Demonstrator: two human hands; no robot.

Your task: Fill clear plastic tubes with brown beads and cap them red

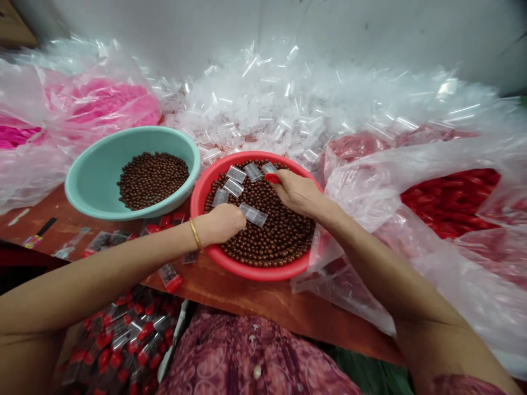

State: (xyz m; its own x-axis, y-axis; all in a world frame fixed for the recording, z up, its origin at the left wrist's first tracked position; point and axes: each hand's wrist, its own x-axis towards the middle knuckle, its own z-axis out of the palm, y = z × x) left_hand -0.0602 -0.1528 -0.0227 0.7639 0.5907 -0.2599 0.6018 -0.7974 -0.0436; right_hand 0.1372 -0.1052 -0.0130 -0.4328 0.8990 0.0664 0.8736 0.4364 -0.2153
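A red basin holds a bed of brown round beads. Over the beads my left hand, with a gold bracelet at the wrist, is closed on one end of a clear plastic box. My right hand pinches a red cap above the far right part of the beads. Just beyond that cap is another clear box. More clear boxes rest on the beads between and behind my hands. The fingertips of my left hand are hidden.
A turquoise basin with more brown beads stands at left. Clear boxes are heaped behind. Plastic bags hold red caps at right and pink pieces at left. Red-capped filled boxes lie below the table edge.
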